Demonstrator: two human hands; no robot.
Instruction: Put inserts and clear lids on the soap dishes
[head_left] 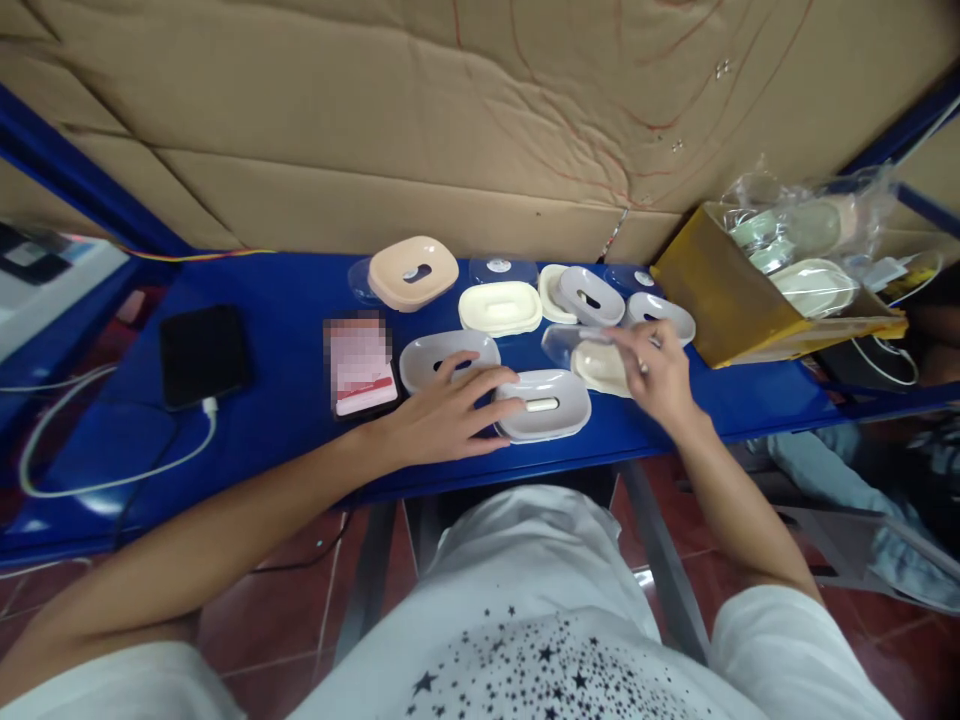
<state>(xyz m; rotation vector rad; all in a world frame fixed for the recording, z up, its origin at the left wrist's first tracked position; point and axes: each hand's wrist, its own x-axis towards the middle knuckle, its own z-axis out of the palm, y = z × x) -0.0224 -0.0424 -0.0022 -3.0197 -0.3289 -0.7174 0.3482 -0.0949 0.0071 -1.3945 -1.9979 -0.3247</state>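
Observation:
My left hand spreads its fingers over the left rim of a pale grey oval dish, which looks like a soap dish. A small white bar piece sits in the dish's middle. Partly under the same hand is another grey oval dish with a slot. My right hand is closed, its fingertips at the right end of a clear oval plastic piece, which it seems to pinch. Below that piece lies a cream oval dish, partly covered by the right hand.
Behind stand a peach dish, a cream dish, grey slotted parts and clear pieces. A cardboard box of wrapped items is at right. Phones and a white cable lie left on the blue table.

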